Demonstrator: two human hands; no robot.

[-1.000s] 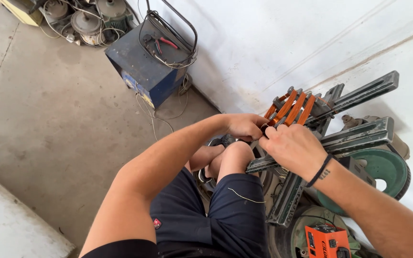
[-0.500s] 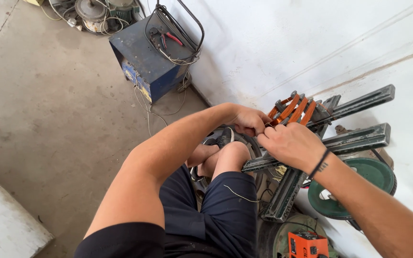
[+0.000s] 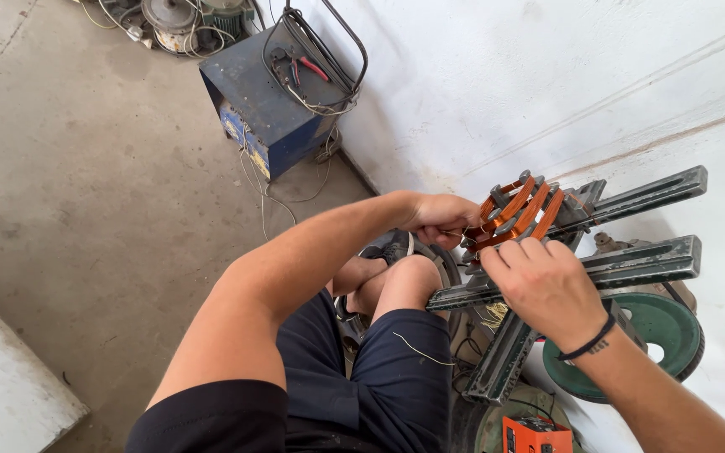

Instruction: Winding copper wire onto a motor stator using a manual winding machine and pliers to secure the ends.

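A seated person's left hand (image 3: 442, 216) and right hand (image 3: 545, 285) both close on orange coils (image 3: 520, 210) wound on a dark metal frame (image 3: 597, 268) beside a white wall (image 3: 547, 84), above a green wheel (image 3: 669, 331).

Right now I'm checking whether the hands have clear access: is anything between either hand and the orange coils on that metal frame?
Nothing visible does. The left hand and the right hand are both already on the orange coils, which sit on the dark metal frame; no other thing lies between hands and coils.
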